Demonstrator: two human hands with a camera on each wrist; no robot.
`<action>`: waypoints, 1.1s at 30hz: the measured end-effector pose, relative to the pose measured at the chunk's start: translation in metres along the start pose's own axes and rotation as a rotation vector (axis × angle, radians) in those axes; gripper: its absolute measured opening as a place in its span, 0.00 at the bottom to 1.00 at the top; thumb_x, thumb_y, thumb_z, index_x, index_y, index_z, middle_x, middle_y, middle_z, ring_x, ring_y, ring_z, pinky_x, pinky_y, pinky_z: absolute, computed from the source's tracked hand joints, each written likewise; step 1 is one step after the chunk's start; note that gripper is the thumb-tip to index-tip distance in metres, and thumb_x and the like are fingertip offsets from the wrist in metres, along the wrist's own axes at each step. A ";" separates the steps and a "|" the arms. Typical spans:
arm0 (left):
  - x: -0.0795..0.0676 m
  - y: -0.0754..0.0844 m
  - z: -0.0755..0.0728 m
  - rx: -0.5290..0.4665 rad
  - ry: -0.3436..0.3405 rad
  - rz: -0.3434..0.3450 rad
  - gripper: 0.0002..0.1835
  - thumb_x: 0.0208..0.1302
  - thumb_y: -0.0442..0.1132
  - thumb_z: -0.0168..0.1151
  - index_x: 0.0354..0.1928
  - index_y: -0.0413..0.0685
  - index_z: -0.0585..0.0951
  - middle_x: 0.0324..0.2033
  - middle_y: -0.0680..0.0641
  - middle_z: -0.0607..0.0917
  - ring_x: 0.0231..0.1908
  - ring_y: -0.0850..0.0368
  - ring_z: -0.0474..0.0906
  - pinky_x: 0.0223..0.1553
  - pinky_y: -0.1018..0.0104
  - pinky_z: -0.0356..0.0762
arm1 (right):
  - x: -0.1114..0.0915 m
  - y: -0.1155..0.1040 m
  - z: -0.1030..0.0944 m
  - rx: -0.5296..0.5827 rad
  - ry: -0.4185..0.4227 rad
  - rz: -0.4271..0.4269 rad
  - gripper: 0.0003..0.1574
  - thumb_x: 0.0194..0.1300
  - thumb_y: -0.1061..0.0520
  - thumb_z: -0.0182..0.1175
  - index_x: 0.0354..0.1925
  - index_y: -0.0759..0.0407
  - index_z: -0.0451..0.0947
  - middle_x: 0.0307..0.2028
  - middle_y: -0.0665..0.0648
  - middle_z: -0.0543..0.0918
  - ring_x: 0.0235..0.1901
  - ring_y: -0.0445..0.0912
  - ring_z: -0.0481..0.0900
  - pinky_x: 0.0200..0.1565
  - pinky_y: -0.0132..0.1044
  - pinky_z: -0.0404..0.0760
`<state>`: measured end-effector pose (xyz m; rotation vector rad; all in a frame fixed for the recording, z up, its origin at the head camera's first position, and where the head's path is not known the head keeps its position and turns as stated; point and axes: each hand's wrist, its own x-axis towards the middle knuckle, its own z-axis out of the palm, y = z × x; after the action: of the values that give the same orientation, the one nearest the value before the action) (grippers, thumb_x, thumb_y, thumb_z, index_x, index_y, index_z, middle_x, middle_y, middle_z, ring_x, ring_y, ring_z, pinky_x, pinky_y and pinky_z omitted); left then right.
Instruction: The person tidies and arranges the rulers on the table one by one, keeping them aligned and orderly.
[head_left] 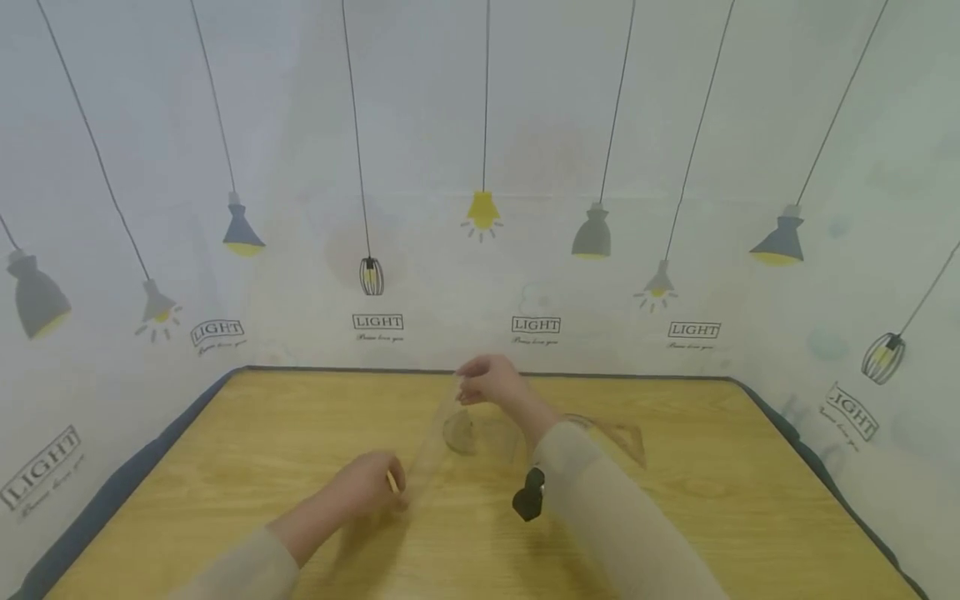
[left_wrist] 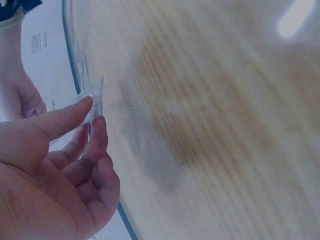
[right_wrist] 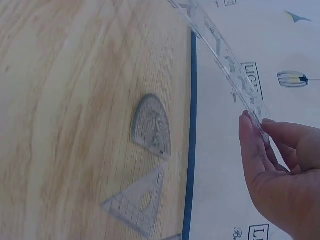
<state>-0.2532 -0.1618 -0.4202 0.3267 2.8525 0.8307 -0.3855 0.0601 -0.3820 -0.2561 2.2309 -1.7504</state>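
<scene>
A clear plastic ruler (right_wrist: 227,67) is held between both hands, slanting over the table. At its near end my left hand (head_left: 370,483) pinches it between thumb and fingers; the left wrist view shows that ruler end (left_wrist: 96,102) at the fingertips. My right hand (head_left: 491,382) grips the far end, thumb against fingers. Beneath and beside the ruler, a clear protractor (right_wrist: 152,125) lies on the wooden table (head_left: 247,433). Next to it is a clear set square (right_wrist: 136,202) with a cut-out in its middle.
Another triangular set square (head_left: 626,437) lies to the right, partly hidden behind the right forearm. A dark wrist device (head_left: 529,495) sits at the right sleeve. White walls printed with hanging lamps (head_left: 483,210) enclose the table on three sides, and a dark blue edge (head_left: 360,370) borders it.
</scene>
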 end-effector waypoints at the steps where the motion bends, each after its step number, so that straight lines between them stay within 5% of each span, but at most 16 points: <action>1: -0.002 -0.001 0.000 -0.009 -0.013 0.000 0.12 0.51 0.34 0.75 0.30 0.46 0.78 0.25 0.50 0.77 0.22 0.58 0.73 0.24 0.64 0.74 | -0.002 -0.001 0.002 -0.004 -0.010 -0.003 0.18 0.64 0.69 0.59 0.53 0.70 0.75 0.48 0.68 0.80 0.38 0.51 0.84 0.42 0.39 0.84; 13: -0.029 -0.010 0.000 -0.067 -0.151 0.075 0.10 0.54 0.32 0.71 0.21 0.48 0.80 0.18 0.53 0.77 0.19 0.60 0.72 0.21 0.67 0.72 | -0.016 -0.003 0.036 -0.072 -0.100 -0.029 0.13 0.64 0.70 0.59 0.47 0.73 0.77 0.47 0.73 0.80 0.36 0.55 0.85 0.38 0.44 0.85; 24: -0.049 -0.017 -0.007 -0.114 -0.235 0.108 0.08 0.52 0.31 0.72 0.22 0.45 0.82 0.19 0.53 0.79 0.23 0.57 0.74 0.26 0.64 0.75 | -0.013 0.010 0.065 -0.137 -0.108 -0.031 0.08 0.59 0.71 0.61 0.40 0.70 0.79 0.33 0.61 0.83 0.29 0.52 0.84 0.34 0.42 0.85; 33: -0.061 -0.029 -0.002 -0.118 -0.212 0.131 0.09 0.49 0.32 0.73 0.20 0.46 0.80 0.18 0.54 0.78 0.22 0.58 0.73 0.24 0.66 0.72 | -0.020 0.019 0.083 -0.218 -0.101 -0.010 0.06 0.60 0.71 0.62 0.37 0.68 0.81 0.32 0.58 0.82 0.34 0.56 0.84 0.38 0.45 0.85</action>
<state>-0.1997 -0.2024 -0.4292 0.5555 2.5968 0.9232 -0.3382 -0.0047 -0.4161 -0.3934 2.3492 -1.4636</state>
